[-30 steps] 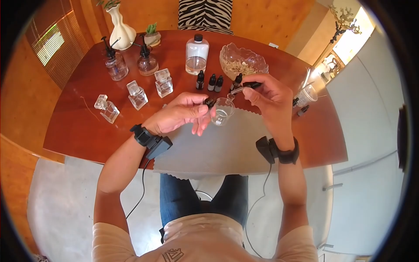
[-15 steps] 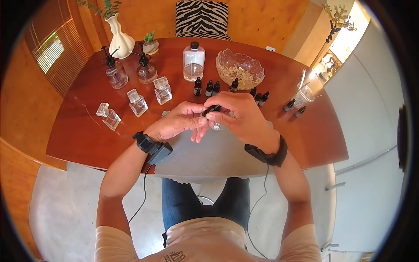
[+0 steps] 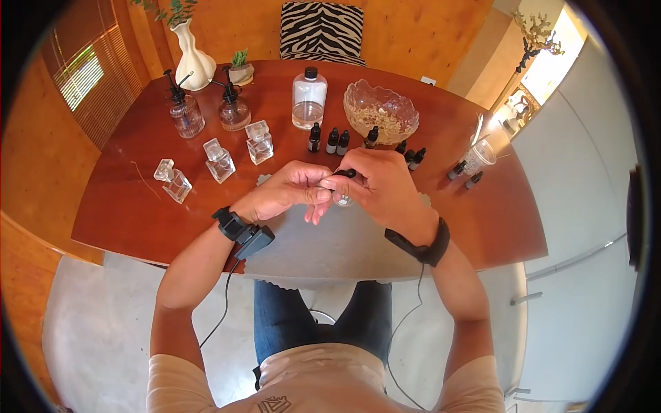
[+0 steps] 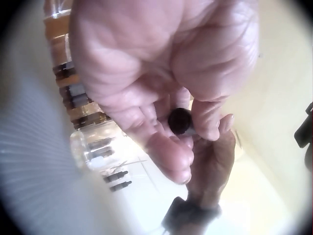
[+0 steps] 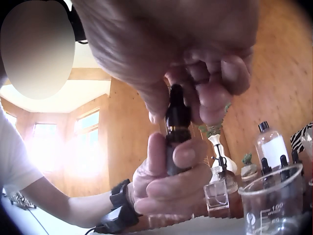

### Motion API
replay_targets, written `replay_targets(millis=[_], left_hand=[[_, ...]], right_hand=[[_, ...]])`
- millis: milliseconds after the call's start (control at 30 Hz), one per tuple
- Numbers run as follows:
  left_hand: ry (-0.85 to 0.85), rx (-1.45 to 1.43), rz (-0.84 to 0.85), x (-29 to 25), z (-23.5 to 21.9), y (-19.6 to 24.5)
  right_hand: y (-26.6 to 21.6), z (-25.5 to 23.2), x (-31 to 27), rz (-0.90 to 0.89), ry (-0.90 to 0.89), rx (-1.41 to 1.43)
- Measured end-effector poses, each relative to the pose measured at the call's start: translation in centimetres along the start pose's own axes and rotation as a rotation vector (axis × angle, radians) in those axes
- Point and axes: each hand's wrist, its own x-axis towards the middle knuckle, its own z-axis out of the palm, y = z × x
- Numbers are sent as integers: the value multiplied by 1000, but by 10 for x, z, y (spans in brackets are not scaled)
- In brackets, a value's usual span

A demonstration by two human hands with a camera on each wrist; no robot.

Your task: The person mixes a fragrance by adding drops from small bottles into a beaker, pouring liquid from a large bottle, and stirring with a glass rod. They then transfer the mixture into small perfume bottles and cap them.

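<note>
In the right wrist view my left hand (image 5: pixel 168 188) grips a small dark dropper bottle (image 5: pixel 172 156) upright around its body. My right hand (image 3: pixel 389 186) pinches the bottle's black dropper cap (image 5: pixel 177 115) from above, and the cap sits on the bottle's neck. From the head view, my left hand (image 3: pixel 282 195) meets the right one over the grey mat (image 3: pixel 330 241), and fingers hide most of the bottle. Its round dark base (image 4: pixel 180 121) shows between the left fingers in the left wrist view. A glass beaker (image 5: pixel 279 196) with measuring marks stands beside the hands, largely covered in the head view.
Several black-capped dropper bottles (image 3: pixel 342 143) stand beyond the hands, near a clear bottle (image 3: pixel 309 103) and a glass bowl (image 3: pixel 381 113). Square glass bottles (image 3: pixel 219 162) and pump bottles (image 3: pixel 185 117) stand at left. A plastic cup (image 3: pixel 480 155) is at right.
My right hand has brought the dropper from over the beaker leftward to the bottle in my left hand. The dropper cap now sits on the bottle. The left hand has barely moved.
</note>
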Motion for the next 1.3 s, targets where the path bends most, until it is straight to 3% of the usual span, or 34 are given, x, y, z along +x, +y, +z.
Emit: replay_targets(millis=[133,233,333,433,533,633,700,767,833,933,1000,1067,1133,1233,1300], left_hand=[[23,-7,23,0,2,-1],[36,-15,22,0,4,3],[25,-33,35,-1,0,1],[13,-43,31,-3,-2,-1],[24,-18,52,-1,3,0],[39,-4,57,1,6,2],[45,-13,52,-1,5,1],[45,-29,53,-2,3,0],[31,-15,50,-1,4,0],[34,-13,48,1,5,1],[47,-21,50,-1,4,1],[51,-36,52,-2,2,0],[20,-6,48,-2,0,-2],[27,9,44,1,1,-2],[44,-4,27,-1,2,0]], right_hand=[[-5,4,-3,114,55,33],[-6,0,0,247,-19,233],[-18,-13,3,206,3,308],[-11,-5,9,11,23,343],[-7,-3,6,84,-48,61],[-14,-8,8,197,-38,19],[-15,-7,8,187,-19,288],[-15,-6,8,153,-41,308],[-12,-7,6,97,-99,74],[-11,-7,7,233,-58,-35],[-14,-8,8,182,-31,266],[-14,-7,8,131,-39,322],[-11,-7,5,85,-68,119],[-11,-12,4,209,-49,-67],[-16,-8,6,140,0,279]])
